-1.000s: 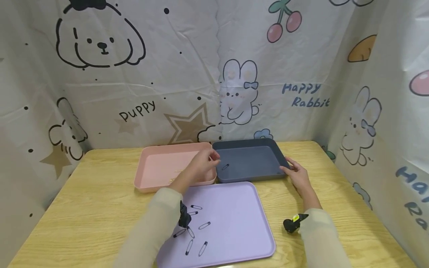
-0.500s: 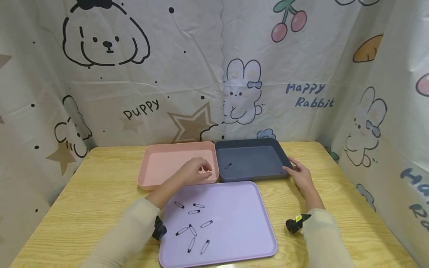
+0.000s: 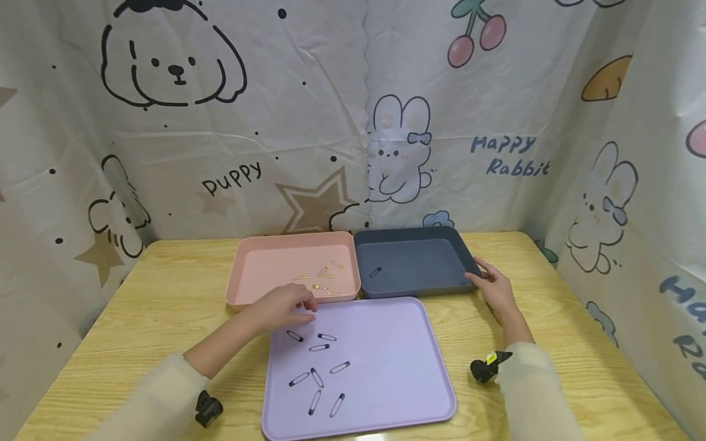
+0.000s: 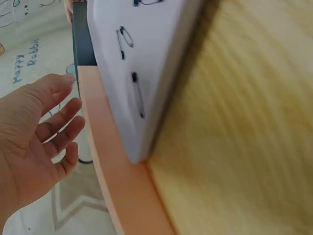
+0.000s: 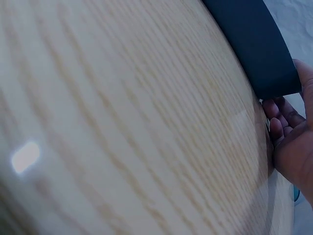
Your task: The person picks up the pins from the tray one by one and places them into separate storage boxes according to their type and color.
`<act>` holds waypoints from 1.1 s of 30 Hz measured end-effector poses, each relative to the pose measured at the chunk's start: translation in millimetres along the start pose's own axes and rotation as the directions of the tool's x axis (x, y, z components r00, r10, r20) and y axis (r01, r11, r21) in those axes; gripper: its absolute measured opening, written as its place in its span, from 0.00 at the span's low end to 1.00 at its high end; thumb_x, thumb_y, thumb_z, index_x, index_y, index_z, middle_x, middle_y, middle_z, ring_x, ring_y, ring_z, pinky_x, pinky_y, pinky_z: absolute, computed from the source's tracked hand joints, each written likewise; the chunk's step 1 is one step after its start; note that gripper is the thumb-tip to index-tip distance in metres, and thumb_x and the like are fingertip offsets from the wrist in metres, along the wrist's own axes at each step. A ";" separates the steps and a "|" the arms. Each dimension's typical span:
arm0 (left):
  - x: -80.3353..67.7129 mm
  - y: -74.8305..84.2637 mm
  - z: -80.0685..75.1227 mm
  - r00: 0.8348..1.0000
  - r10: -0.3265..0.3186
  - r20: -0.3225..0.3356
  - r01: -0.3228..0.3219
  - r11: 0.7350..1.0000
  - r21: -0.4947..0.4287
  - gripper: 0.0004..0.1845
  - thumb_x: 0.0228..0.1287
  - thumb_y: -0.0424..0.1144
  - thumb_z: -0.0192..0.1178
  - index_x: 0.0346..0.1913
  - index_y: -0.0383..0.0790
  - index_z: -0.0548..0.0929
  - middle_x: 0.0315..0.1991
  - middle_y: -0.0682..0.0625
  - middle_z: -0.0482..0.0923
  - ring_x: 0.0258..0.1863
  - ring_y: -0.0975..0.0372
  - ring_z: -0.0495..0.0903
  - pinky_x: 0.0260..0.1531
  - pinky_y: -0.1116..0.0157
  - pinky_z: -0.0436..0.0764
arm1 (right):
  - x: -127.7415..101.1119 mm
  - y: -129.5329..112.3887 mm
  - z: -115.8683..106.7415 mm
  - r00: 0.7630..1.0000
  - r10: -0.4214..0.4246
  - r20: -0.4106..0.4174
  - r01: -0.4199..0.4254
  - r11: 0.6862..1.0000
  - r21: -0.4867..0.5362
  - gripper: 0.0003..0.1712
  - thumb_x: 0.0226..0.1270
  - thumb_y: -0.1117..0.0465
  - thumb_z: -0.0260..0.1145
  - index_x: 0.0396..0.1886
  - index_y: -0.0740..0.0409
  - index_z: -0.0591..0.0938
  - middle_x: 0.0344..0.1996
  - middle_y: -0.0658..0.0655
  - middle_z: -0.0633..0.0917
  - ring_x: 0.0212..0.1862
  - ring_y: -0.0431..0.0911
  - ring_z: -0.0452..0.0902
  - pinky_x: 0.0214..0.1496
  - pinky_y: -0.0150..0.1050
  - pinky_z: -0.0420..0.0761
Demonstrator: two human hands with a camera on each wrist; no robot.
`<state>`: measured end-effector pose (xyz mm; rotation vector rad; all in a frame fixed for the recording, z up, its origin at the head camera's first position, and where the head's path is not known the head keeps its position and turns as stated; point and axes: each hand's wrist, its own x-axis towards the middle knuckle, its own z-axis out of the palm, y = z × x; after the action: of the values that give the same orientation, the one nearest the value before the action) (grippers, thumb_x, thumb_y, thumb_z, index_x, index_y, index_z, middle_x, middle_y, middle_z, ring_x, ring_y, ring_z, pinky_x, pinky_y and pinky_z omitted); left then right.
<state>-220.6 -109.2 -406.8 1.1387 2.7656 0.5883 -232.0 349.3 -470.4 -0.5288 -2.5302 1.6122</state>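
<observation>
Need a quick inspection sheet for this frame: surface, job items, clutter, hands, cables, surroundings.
Surface: wooden table, three trays on it.
Job's things: seven dark safety pins on the lilac tray; gold pins in the pink tray; one dark pin in the navy tray.
Clutter: nothing seen.
Hands: left hand empty, fingers relaxed, at the lilac tray's far left corner; right hand touches the navy tray's right rim.
Cables: nothing seen.
Surroundings: cartoon-print cloth backdrop.

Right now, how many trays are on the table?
3. A pink tray at back left, a dark blue tray beside it at back right, and a big purple tray in front.
</observation>
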 end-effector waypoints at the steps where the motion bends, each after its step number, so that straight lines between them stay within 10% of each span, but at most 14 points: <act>1: -4.2 -1.5 -0.3 1.000 0.004 0.016 -0.004 1.000 0.009 0.04 0.56 0.39 0.64 0.34 0.44 0.83 0.33 0.56 0.79 0.36 0.62 0.76 0.40 0.64 0.76 | 0.1 -0.3 0.4 1.000 0.002 -0.001 -0.002 1.000 -0.001 0.39 0.62 0.46 0.63 0.71 0.48 0.62 0.63 0.60 0.67 0.56 0.45 0.62 0.48 0.30 0.64; 13: -27.4 -10.5 7.1 0.996 0.045 0.081 -0.059 0.981 0.187 0.02 0.53 0.36 0.65 0.30 0.45 0.83 0.29 0.56 0.78 0.31 0.65 0.73 0.36 0.64 0.74 | -0.3 1.2 2.2 1.000 -0.012 0.004 0.012 1.000 -0.007 0.38 0.62 0.46 0.63 0.70 0.48 0.63 0.64 0.61 0.66 0.57 0.47 0.61 0.47 0.29 0.64; 33: -30.1 -16.0 13.5 0.994 -0.057 0.090 0.046 0.992 0.121 0.03 0.54 0.36 0.65 0.26 0.47 0.83 0.25 0.61 0.76 0.26 0.70 0.69 0.33 0.69 0.73 | -2.4 -1.6 0.1 1.000 -0.013 0.003 0.013 1.000 0.000 0.38 0.63 0.47 0.62 0.71 0.48 0.62 0.63 0.60 0.66 0.55 0.44 0.61 0.45 0.27 0.65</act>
<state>-206.5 -136.3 -427.2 1.0833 2.7719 0.3596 -230.1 347.8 -468.8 -0.5098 -2.5306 1.6094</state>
